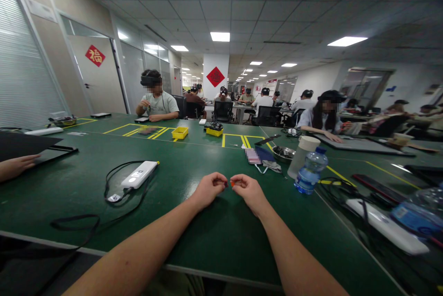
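My left hand [209,190] and my right hand [248,191] face each other just over the green tabletop [166,215], fingertips a small gap apart. Between the thumb and fingers of the right hand is a small orange piece [233,184], mostly covered; its kind does not show. The left hand is closed in a pinch too. A dark reddish spot shows at its fingertips, too small to name.
Left of my hands lies a white power bank [140,174] with a black cable. A blue-capped water bottle [311,171], a pale cup [303,155] and a metal bowl [284,154] stand right. Yellow trays [180,133] sit farther back. A person's hand [20,167] rests far left; others sit across.
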A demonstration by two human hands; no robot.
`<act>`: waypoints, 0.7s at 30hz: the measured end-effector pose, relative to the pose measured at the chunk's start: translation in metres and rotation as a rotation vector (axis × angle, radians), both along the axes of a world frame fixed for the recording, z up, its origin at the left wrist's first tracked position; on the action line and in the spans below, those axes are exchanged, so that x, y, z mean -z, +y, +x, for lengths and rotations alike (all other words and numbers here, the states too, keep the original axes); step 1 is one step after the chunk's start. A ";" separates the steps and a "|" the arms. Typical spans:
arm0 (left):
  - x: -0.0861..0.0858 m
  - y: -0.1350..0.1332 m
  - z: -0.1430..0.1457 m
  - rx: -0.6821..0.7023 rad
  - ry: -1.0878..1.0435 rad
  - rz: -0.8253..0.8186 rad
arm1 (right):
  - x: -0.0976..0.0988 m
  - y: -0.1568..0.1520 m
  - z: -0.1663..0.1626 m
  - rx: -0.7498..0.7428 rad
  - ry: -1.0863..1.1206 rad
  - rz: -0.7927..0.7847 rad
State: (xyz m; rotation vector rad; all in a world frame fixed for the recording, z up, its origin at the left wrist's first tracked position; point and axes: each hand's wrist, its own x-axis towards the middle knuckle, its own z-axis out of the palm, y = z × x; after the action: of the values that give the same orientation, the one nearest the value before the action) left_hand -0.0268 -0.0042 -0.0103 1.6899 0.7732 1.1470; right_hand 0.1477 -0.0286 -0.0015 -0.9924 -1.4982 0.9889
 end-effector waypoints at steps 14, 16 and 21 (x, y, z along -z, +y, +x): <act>-0.002 -0.004 0.001 0.018 0.102 -0.031 | 0.003 0.002 0.001 -0.006 -0.119 -0.076; -0.002 -0.004 0.000 -0.001 0.138 0.005 | 0.004 0.002 0.001 -0.015 -0.122 -0.102; 0.000 -0.002 -0.002 -0.021 0.156 0.070 | 0.004 0.000 -0.001 -0.033 -0.005 -0.144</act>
State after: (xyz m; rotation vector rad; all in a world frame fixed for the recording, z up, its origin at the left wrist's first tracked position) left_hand -0.0284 -0.0064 -0.0101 1.8503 0.8576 1.0773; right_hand 0.1471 -0.0289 -0.0052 -1.0751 -1.4676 1.1315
